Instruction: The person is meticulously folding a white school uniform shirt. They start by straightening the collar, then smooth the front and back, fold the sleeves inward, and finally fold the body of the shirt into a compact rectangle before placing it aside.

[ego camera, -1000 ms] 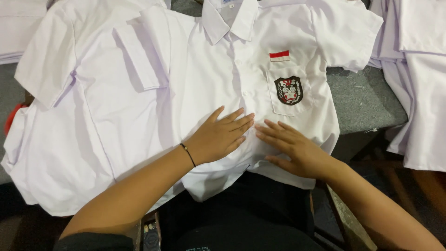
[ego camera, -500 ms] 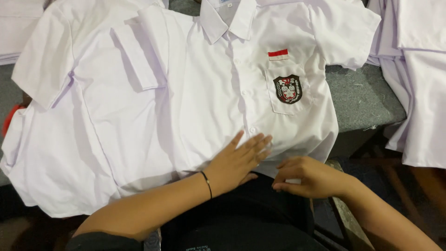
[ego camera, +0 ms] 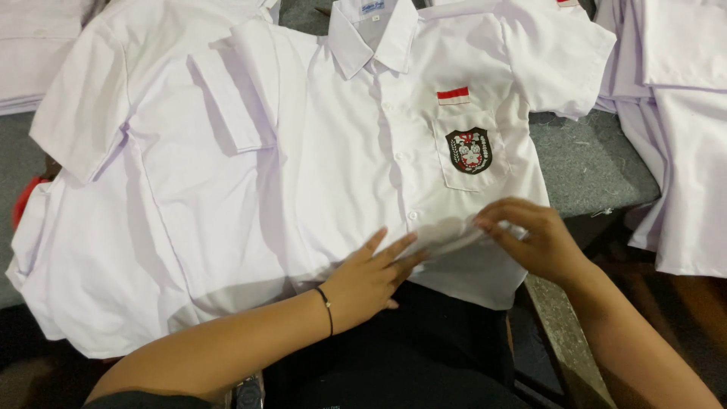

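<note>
White cotton-like cloth fills most of the view: a short-sleeved white shirt (ego camera: 341,151) lies face up on a grey table (ego camera: 591,159), with its collar (ego camera: 371,34) pointing away from the person and its buttons closed down the middle. On the chest pocket (ego camera: 469,155) there is a dark shield-shaped badge (ego camera: 468,150), and just above the pocket sits a small red and white patch (ego camera: 453,95).

The lower front edge of the shirt hangs near the table edge, close to the person's body. The right hand (ego camera: 534,238) pinches a fold of the hem (ego camera: 447,235) between thumb and fingers and lifts it a little off the rest of the cloth; the grip is narrow and closed on the fabric. The left hand (ego camera: 367,280) lies flat on the shirt just beside this fold, fingers straight and spread, holding nothing, only pressing the cloth down. Around the left wrist is a thin black bracelet (ego camera: 326,310).

Under this shirt and to the left lies a second white shirt (ego camera: 121,212), partly covered, with one sleeve spread out. More white garments (ego camera: 681,129) are stacked at the right edge of the table, and another folded pile (ego camera: 38,53) shows at the top left. A small red object (ego camera: 26,204) shows at the left edge, but I cannot tell what it is.
</note>
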